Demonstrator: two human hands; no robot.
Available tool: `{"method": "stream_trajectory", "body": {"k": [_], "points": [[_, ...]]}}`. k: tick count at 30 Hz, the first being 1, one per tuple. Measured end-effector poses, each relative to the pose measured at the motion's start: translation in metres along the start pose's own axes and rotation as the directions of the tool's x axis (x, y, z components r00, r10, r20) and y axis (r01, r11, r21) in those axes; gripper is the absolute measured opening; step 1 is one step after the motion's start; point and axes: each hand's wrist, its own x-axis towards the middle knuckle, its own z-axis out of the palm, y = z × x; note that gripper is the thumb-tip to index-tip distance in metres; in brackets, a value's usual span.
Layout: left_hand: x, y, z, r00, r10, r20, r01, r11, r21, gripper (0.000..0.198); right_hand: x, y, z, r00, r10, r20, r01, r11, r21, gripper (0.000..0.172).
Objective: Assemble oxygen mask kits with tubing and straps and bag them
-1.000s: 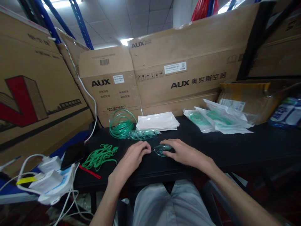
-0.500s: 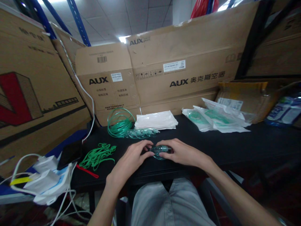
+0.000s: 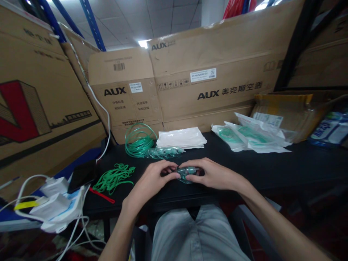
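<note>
A clear green-tinted oxygen mask [image 3: 185,174] sits near the table's front edge, between my two hands. My left hand [image 3: 160,175] grips its left side, thumb in front and fingers curled behind. On the other side my right hand [image 3: 210,174] closes round the mask by its connector end. Fingers hide parts of the mask's rim. Just behind lie several more clear masks [image 3: 165,153] in a row, beside a coil of green tubing [image 3: 139,143]. A tangle of green elastic straps [image 3: 115,177] rests left of my left hand.
White pouches [image 3: 181,138] are stacked behind the masks. Filled pouches [image 3: 247,136] lie at the right, near a taped carton [image 3: 282,112] and a blue bottle [image 3: 330,127]. At the left are a phone [image 3: 81,175], a power strip [image 3: 59,214] with cables and a red strip [image 3: 102,195]. Cardboard [image 3: 176,98] walls the back.
The view has shifted slightly. Both hands stay on the oxygen mask, with only a small change in finger position.
</note>
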Motion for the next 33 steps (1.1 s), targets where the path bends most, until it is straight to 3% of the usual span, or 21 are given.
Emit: {"method": "stream_trajectory", "body": {"k": [4,7,10,14,19,21,23,26,30,33], "points": [[0.001,0.001,0.0,0.991,-0.073,-0.112,0.056,0.986,-0.156,0.03,0.001,-0.007,-0.002,0.995,0.013,-0.096,-0.013,1.0,0.008,0.039],[0.003,0.004,0.001,0.959,-0.184,-0.214,0.106,0.936,-0.334,0.034,0.002,-0.016,0.0,0.981,0.003,-0.192,0.006,0.999,0.048,0.038],[0.003,0.011,0.001,0.945,-0.217,-0.245,0.105,0.91,-0.402,0.04,0.003,-0.028,0.004,0.943,-0.058,-0.327,0.077,0.996,0.047,0.038],[-0.001,0.025,-0.002,0.94,-0.2,-0.277,0.051,0.884,-0.465,0.04,0.002,-0.048,0.008,0.854,-0.194,-0.482,0.189,0.98,-0.06,0.037],[-0.009,0.042,-0.008,0.935,-0.115,-0.337,-0.115,0.797,-0.592,0.021,-0.003,-0.063,0.008,0.802,-0.304,-0.514,0.279,0.952,-0.127,0.034],[-0.013,0.046,-0.01,0.933,-0.078,-0.351,-0.153,0.798,-0.583,0.018,-0.005,-0.066,0.007,0.818,-0.236,-0.524,0.267,0.964,-0.018,0.032],[-0.016,0.048,-0.012,0.928,-0.048,-0.369,-0.18,0.81,-0.558,0.016,-0.006,-0.069,0.006,0.855,-0.093,-0.51,0.225,0.953,0.203,0.033],[-0.02,0.05,-0.014,0.928,-0.023,-0.372,-0.197,0.817,-0.542,0.012,-0.005,-0.073,0.004,0.904,0.085,-0.419,0.164,0.836,0.524,0.028],[-0.021,0.052,-0.015,0.932,-0.006,-0.361,-0.204,0.817,-0.54,0.014,-0.006,-0.078,0.003,0.932,0.156,-0.328,0.132,0.696,0.706,0.021],[-0.02,0.053,-0.016,0.927,0.012,-0.376,-0.222,0.825,-0.52,0.016,-0.009,-0.08,0.004,0.95,0.174,-0.26,0.113,0.584,0.804,0.026]]}}
